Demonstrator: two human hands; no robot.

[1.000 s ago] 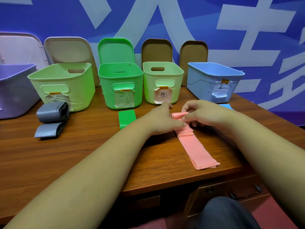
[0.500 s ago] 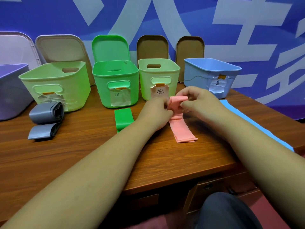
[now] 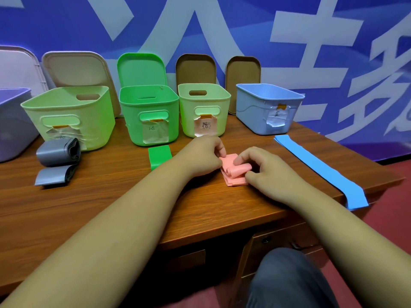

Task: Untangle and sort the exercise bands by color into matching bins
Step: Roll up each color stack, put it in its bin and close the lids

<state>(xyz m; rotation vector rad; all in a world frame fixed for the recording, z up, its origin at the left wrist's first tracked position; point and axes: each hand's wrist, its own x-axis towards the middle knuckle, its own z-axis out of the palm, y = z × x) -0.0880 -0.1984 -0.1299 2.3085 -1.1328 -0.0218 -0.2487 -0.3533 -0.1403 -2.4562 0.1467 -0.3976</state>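
A pink band [image 3: 236,171], mostly rolled up, lies on the wooden table [image 3: 111,196] in front of the pale green bin with a pink label [image 3: 203,110]. My left hand [image 3: 200,155] pinches its left end and my right hand [image 3: 264,170] pinches the roll from the right. A folded green band [image 3: 159,155] lies before the green bin [image 3: 149,116]. A long blue band [image 3: 320,170] stretches flat along the table's right edge, near the blue bin [image 3: 266,107]. A rolled grey band [image 3: 57,160] sits in front of the large pale green bin [image 3: 69,114].
A purple bin [image 3: 11,123] stands at the far left. Several lids lean on the blue wall behind the bins. The blue band's near end hangs over the table's right corner. My knee [image 3: 289,278] shows below the table's front edge.
The pink band went from a long flat strip to a short roll as both hands rolled it up. The view shifted, bringing the whole blue band into sight.
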